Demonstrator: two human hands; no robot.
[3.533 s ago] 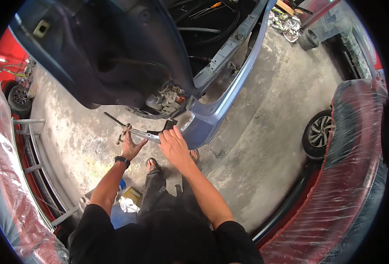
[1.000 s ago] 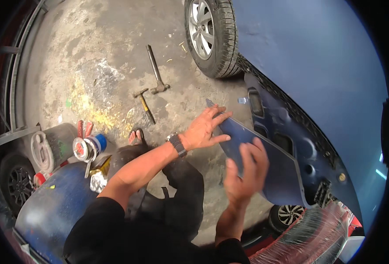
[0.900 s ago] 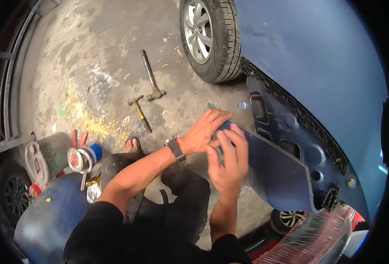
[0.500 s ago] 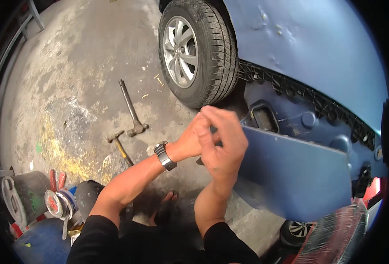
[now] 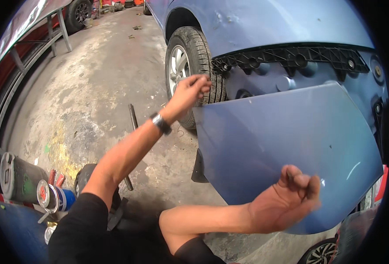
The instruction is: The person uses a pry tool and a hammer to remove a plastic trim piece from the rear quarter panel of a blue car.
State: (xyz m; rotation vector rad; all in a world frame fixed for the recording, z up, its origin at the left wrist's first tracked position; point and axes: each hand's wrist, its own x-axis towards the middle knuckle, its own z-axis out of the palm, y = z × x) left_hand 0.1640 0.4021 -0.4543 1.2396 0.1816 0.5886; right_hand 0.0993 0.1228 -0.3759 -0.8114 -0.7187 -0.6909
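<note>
Stained concrete floor (image 5: 93,101) spreads under you, with paint cans (image 5: 49,196) at far left and a long metal bar (image 5: 133,116) lying beyond your forearm. Your left hand (image 5: 190,90) is curled closed at the top corner of the loose blue bumper panel (image 5: 287,141), beside the car's tyre (image 5: 190,66). Your right hand (image 5: 287,204), fingers curled, presses against the panel's lower face; whether it grips anything cannot be told.

The floor was bare, stained concrete (image 5: 93,101) with yellow and green paint blotches (daylight fell flat across it). A grey metal rack (image 5: 36,48) ran along the left side, and paint cans (image 5: 49,196) stood beside a dark canister (image 5: 16,178).
</note>
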